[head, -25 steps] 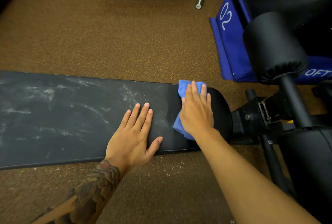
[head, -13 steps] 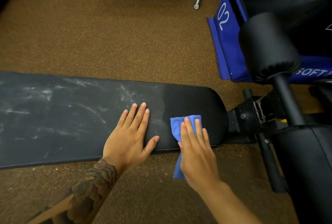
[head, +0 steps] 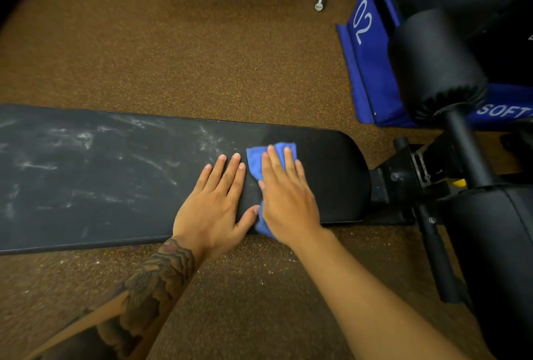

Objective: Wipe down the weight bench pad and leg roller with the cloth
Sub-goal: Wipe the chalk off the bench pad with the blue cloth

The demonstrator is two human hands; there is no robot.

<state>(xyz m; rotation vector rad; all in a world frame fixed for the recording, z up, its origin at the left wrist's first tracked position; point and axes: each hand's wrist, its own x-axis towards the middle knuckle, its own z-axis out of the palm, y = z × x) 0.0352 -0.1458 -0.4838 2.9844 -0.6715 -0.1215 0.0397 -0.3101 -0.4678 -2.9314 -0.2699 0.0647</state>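
Right hand we found pressed flat on the blue cloth atop the bench pad, left hand splayed empty just beside it, and we judged pad-wiping underway, the next stroke needing to cross the chalky smears beyond the left hand.

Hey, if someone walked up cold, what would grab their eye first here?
The bright blue cloth, pressed flat under the right hand near the bench pad's clean right end. White chalky smears cover the pad's left stretch, beside the flat left hand. At upper right stands the black leg roller.
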